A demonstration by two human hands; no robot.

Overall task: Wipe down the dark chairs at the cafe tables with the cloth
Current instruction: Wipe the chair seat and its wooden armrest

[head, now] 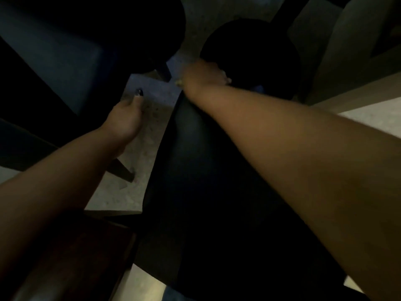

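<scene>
R hand is reaching over the dark chair w/ fingers curling round a pale scrap, prob the cloth, to get at its top edge, while L hand is hanging relaxed, holding nothing, for balance.

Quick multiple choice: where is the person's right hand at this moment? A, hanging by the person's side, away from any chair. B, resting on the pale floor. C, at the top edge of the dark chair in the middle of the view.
C: the right hand is stretched out to the top edge of the dark chair, while the left hand hangs over the floor.
</scene>
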